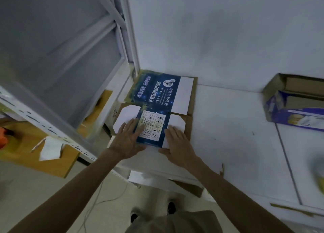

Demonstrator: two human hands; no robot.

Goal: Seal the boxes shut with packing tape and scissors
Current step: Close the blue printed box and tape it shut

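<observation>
The flattened box (157, 94), brown cardboard with a dark blue printed face, lies flat on the white surface (236, 127), pushed into the far left corner where the wall (228, 40) meets a metal rack (52, 75). Its long axis runs straight away from the person: the far end touches the wall and the near flap (154, 126), with its white cut corners and small label table, reaches almost to the front edge of the surface. Both hands rest on that near flap, palms down and fingers straight and slightly spread, gripping nothing. The left hand (128, 140) lies over the left white corner and the edge of the label. The right hand (177, 141) lies over the right white corner, just beside the bare cardboard margin. Neither is clearly nearer, since they sit side by side at the same end with the whole box beyond their fingertips. The box is not yet set up, so I judge that any lift or pull toward the person would begin from this near edge with both hands. A second box (294, 106), open-topped, stands well apart to the right against the wall. No tape or scissors can be seen. A sheet of paper (50, 148) lies on cardboard low on the left.
</observation>
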